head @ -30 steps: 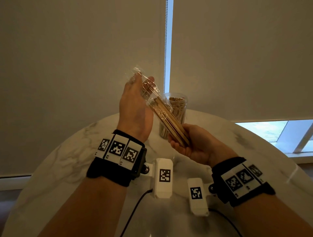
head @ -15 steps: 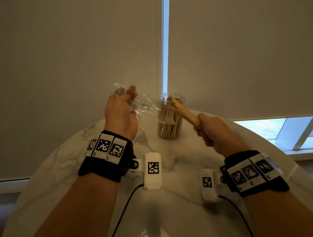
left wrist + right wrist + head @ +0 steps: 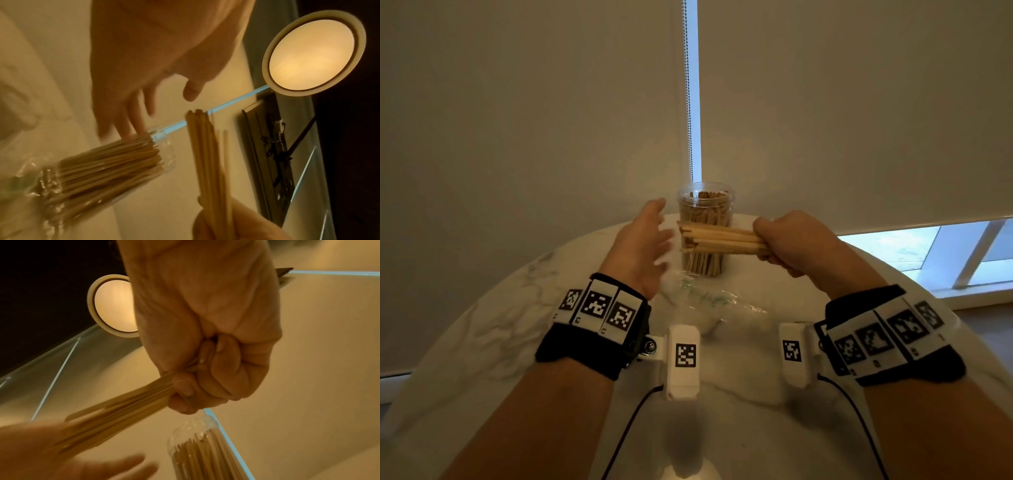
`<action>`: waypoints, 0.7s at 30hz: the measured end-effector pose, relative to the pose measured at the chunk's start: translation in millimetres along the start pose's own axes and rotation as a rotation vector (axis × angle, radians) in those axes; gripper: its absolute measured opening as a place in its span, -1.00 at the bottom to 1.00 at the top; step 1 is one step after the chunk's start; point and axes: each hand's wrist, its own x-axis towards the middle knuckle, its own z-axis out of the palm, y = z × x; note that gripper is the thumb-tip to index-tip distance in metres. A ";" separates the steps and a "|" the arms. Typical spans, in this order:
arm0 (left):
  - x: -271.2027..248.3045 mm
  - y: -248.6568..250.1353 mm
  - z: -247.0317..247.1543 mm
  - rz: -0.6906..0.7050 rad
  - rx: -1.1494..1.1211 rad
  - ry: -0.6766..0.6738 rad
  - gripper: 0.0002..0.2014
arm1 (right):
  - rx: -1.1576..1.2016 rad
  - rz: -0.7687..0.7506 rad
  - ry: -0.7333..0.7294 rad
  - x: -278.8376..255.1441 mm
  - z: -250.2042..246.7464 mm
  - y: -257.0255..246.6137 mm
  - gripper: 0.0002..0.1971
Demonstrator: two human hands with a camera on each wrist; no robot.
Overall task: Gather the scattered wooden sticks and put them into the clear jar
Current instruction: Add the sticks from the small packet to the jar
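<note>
Head view: the right hand (image 3: 796,241) clamps a bundle of wooden sticks (image 3: 719,240) level, its fingers curled tight, free ends pointing at the left hand (image 3: 642,246). The left fingers are spread and empty. The clear jar (image 3: 705,229), filled with sticks, stands just beyond both hands. A plastic wrapper (image 3: 709,301) lies on the surface (image 3: 482,342); its green print is unreadable.

Left wrist view: the left fingers (image 3: 131,123) reach beside the jar rim.

Right wrist view: the right fingers (image 3: 205,382) enclose the bundle.

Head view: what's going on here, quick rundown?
A person is loading wooden sticks into a clear jar on a marble table. The right hand grips a bundle of sticks held level in front of the jar, which already holds many. The left hand is open beside the bundle's free ends. A plastic wrapper lies on the table.
</note>
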 end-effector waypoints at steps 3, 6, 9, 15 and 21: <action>-20.5 2.2 11.3 -0.044 0.075 -0.243 -0.47 | -0.081 -0.069 -0.012 -2.9 9.8 -6.7 -0.50; -23.0 -4.4 14.8 0.002 0.136 -0.294 -0.63 | -0.143 -0.136 0.067 -4.0 15.5 -10.8 -0.52; -19.3 -8.2 12.8 0.044 0.088 -0.313 -0.68 | -0.257 -0.218 0.112 -4.8 18.7 -11.3 -0.47; -11.5 -0.9 2.2 0.152 0.040 -0.264 -0.69 | -0.315 -0.451 0.067 -11.3 17.1 -18.0 -0.45; -5.9 0.9 -5.5 0.130 0.032 -0.262 -0.70 | -0.449 -0.559 -0.089 -16.5 9.8 -25.9 -0.47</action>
